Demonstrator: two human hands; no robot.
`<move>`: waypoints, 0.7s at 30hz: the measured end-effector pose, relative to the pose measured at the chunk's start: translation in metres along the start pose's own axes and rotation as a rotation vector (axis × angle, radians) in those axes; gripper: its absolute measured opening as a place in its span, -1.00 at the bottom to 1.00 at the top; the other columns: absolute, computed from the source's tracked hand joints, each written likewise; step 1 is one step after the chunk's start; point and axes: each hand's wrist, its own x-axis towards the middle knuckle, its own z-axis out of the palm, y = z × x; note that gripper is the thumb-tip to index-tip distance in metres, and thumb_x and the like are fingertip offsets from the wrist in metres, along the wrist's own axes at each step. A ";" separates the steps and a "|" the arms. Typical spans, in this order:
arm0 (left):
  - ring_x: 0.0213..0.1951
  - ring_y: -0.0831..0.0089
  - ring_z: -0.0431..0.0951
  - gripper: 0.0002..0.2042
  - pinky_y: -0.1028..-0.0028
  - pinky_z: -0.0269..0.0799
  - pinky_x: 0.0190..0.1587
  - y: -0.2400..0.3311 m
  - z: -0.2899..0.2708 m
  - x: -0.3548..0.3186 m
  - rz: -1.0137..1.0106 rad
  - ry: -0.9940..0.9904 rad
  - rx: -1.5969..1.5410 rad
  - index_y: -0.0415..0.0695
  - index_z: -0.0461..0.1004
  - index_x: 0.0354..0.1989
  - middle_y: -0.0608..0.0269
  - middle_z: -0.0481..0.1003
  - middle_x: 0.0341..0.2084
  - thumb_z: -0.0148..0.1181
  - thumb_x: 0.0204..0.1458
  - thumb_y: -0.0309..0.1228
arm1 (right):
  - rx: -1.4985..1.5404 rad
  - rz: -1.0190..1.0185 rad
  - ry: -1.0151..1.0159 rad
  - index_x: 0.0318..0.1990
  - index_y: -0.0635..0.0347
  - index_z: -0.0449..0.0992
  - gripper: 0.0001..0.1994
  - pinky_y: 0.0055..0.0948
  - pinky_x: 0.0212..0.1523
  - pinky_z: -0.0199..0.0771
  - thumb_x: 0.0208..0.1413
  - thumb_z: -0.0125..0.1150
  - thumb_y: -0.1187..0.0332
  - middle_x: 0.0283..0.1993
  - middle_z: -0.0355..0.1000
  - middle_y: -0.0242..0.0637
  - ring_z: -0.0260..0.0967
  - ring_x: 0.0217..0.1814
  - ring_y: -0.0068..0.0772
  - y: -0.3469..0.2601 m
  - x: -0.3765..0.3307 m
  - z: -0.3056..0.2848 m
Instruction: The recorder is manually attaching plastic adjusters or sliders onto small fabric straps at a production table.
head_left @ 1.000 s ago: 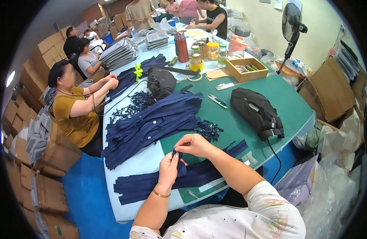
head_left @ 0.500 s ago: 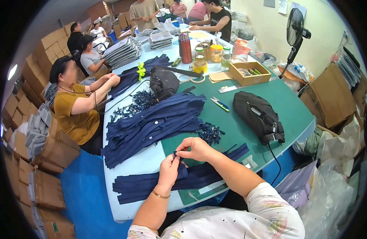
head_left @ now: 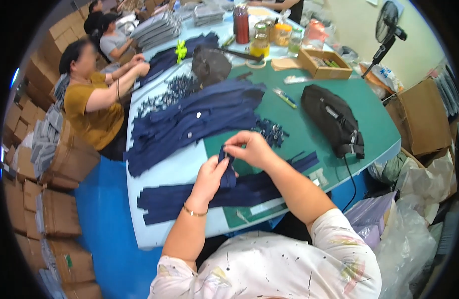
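Observation:
My left hand (head_left: 209, 178) is closed round a navy blue zipper strip (head_left: 228, 175), with the strip's end standing up past the thumb. Fingertips of my right hand (head_left: 250, 148) pinch at that upper end; a small pale spot shows there, too small to name. Beneath both hands a flat row of navy zipper strips (head_left: 165, 200) lies along the near table edge. Farther off, a larger heap of the same strips (head_left: 189, 129) spreads across the table. Just past my right hand is a little pile of small dark blue pieces with metallic glints, probably zipper sliders (head_left: 272, 131).
On the green mat (head_left: 269, 114) lie thread snips (head_left: 285, 98) and a black bag (head_left: 331, 117) with a cord. Behind stand a wooden box (head_left: 325, 64), jars (head_left: 282, 35) and a red flask (head_left: 241, 25). At left a co-worker (head_left: 90, 99) handles navy strips.
The view has tilted downward. My hands have drawn slightly apart, and the end of the zipper strip now shows upright between them. My right hand still pinches at its top.

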 end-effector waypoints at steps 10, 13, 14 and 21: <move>-0.45 0.73 0.30 -0.84 0.69 0.23 -0.40 -0.018 -0.006 0.003 0.049 0.037 0.016 -0.24 0.43 -0.30 0.46 0.39 -0.50 -0.05 0.19 -0.42 | -0.243 -0.011 -0.035 -0.38 0.21 0.58 -0.78 -0.48 -0.32 0.43 -0.14 0.34 0.26 -0.42 0.50 -0.30 0.45 -0.39 -0.42 -0.013 -0.005 0.004; -0.45 0.75 0.29 -0.84 0.70 0.23 -0.40 -0.018 -0.006 0.004 0.034 0.055 -0.066 -0.24 0.44 -0.30 0.46 0.40 -0.48 -0.04 0.19 -0.42 | -0.256 -0.059 0.012 -0.38 0.23 0.57 -0.78 -0.48 -0.35 0.41 -0.15 0.35 0.28 -0.45 0.47 -0.30 0.42 -0.40 -0.43 -0.012 -0.005 0.001; -0.44 0.75 0.29 -0.84 0.71 0.23 -0.39 -0.017 -0.005 0.004 0.049 0.058 -0.072 -0.23 0.44 -0.29 0.46 0.40 -0.48 -0.04 0.19 -0.43 | -0.218 -0.065 0.020 -0.38 0.26 0.56 -0.77 -0.50 -0.38 0.39 -0.15 0.36 0.31 -0.47 0.45 -0.30 0.39 -0.43 -0.46 -0.011 -0.005 0.000; -0.51 0.65 0.43 -0.85 0.66 0.35 -0.47 -0.021 -0.007 0.011 0.154 0.062 -0.005 -0.22 0.42 -0.26 0.36 0.44 -0.51 -0.04 0.18 -0.41 | -0.267 0.023 -0.105 -0.37 0.25 0.57 -0.76 -0.48 -0.35 0.42 -0.11 0.32 0.25 -0.43 0.50 -0.28 0.45 -0.40 -0.44 -0.009 0.002 -0.004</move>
